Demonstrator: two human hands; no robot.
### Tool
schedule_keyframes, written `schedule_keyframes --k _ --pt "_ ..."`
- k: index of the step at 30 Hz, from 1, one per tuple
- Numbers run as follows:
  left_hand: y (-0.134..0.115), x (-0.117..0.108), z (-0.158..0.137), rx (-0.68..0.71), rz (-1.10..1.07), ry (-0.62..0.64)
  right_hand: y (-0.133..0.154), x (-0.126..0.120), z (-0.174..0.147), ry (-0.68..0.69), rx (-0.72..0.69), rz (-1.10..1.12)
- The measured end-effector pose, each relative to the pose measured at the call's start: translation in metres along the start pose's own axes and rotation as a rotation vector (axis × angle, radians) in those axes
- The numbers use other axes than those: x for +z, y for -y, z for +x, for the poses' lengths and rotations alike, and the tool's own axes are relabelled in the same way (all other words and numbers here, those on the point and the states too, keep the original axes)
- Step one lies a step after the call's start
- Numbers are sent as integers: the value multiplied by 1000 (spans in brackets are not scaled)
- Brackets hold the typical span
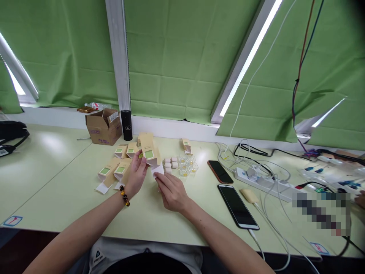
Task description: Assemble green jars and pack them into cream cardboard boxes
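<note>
Raised above the table, a small tan carton with a green square window is held in my left hand, fingers closed around its side. My right hand pinches the white end flap hanging from that carton's lower end. Several similar cartons, such as one with its flap out, stand beside and behind my left hand. Just beyond my right hand sit several small pale pink rounded pieces. Against them are several clear plastic cups with yellow spots inside. The carton's inside is hidden from me.
Another tan carton stands farther back. A brown cardboard box and black tumbler are by the window. To the right lie two phones, a power strip, a beige charger and tangled cables.
</note>
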State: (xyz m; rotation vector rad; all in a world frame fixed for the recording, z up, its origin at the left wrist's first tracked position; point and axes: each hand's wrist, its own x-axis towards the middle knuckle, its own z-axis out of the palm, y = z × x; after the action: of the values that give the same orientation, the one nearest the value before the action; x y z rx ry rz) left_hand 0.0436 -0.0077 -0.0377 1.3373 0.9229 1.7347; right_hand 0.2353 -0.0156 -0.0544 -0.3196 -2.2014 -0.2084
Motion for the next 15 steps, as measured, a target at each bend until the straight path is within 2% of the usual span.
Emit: schedule_keyframes --k 4,7,10,13,15 --pt "-7 1 -6 -24 -22 -10 -1 -4 -3 -126 71 39" --pt "-13 3 -10 -12 -15 7 -4 -8 -3 -278 211 81" --pt "-17 6 -14 31 17 78 -6 -12 2 -385 393 175" --pt "-20 8 -17 50 8 151 -6 -13 8 -408 571 367" --pt "-19 9 -18 38 -20 183 -6 -12 10 -371 636 461"
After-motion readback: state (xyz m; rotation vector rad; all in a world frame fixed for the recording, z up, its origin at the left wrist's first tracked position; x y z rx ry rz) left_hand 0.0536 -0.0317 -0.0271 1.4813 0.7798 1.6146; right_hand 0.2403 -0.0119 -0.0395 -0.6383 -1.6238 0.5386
